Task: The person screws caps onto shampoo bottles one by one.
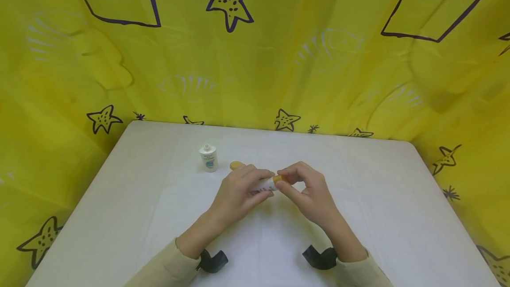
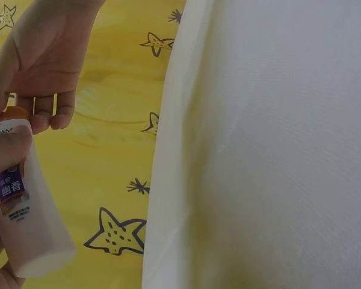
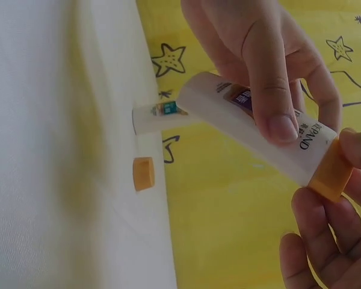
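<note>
A white bottle point(image 3: 262, 135) with a purple label lies tilted in my left hand point(image 1: 238, 189), which grips it round the body. The left thumb presses on its front near the neck end, plain in the left wrist view. On the bottle's end sits an orange cap point(image 3: 331, 170). My right hand point(image 1: 312, 196) pinches this cap between thumb and fingers, its other fingers loosely bent. Both hands are raised over the middle of the table.
A second white bottle point(image 1: 209, 160) stands upright and uncapped on the white table point(image 1: 171, 229), left of the hands. Beside it lies a loose orange cap point(image 1: 235, 164), partly behind the left hand. A yellow curtain point(image 1: 255, 65) with starfish drawings hangs behind the table.
</note>
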A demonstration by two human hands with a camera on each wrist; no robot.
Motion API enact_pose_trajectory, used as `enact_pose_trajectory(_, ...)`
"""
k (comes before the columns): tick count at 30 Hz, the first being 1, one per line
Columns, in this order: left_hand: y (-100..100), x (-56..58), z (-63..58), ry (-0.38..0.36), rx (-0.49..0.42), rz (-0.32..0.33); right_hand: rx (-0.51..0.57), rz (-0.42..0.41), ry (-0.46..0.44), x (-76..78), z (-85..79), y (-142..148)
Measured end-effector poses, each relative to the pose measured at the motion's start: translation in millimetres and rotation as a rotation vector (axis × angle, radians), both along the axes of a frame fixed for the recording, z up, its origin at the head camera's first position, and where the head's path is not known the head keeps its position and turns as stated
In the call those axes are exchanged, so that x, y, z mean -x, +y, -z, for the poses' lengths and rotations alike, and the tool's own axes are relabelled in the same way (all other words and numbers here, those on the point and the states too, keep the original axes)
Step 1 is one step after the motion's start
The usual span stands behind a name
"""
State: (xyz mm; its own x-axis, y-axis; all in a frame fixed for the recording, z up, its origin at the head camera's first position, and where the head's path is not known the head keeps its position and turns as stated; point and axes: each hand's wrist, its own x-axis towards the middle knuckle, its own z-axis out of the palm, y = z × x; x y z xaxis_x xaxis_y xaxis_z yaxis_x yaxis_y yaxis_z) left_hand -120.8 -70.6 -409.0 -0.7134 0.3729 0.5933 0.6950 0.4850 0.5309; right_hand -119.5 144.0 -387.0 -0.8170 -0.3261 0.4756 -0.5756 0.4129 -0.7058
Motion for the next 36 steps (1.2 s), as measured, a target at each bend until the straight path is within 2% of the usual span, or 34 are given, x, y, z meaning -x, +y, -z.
enact_pose_trajectory(2,0.3,-0.6,0.4,-0.03,-0.001,0.0,0.003,0.014,-0.014,0.4,1.1,-0.1)
enact_pose_trajectory(6,1.2,-1.4,0.6,-0.158,-0.02,0.004,0.013,0.037,-0.025,2.0,4.0,-0.2)
enact_pose_trajectory(13,1.4,3.2,3.9,-0.348,-0.132,0.019,0.058,0.036,-0.011,5.0,5.9,3.1)
enact_pose_trajectory(21,-1.7,9.9,10.1,-0.531,-0.265,-0.003,0.028,0.008,-0.202,7.2,5.9,4.8)
enact_pose_trajectory(24,-1.3,12.3,10.7,-0.572,-0.331,0.004,0.005,0.007,-0.227,9.9,9.7,4.2)
enact_pose_trajectory(31,10.0,19.4,11.6,-0.616,-0.48,0.026,-0.001,0.029,-0.292,13.9,20.7,6.4)
enact_pose_trajectory(36,24.2,24.2,10.0,-0.657,-0.502,-0.001,0.014,0.059,-0.284,19.8,26.9,12.8)
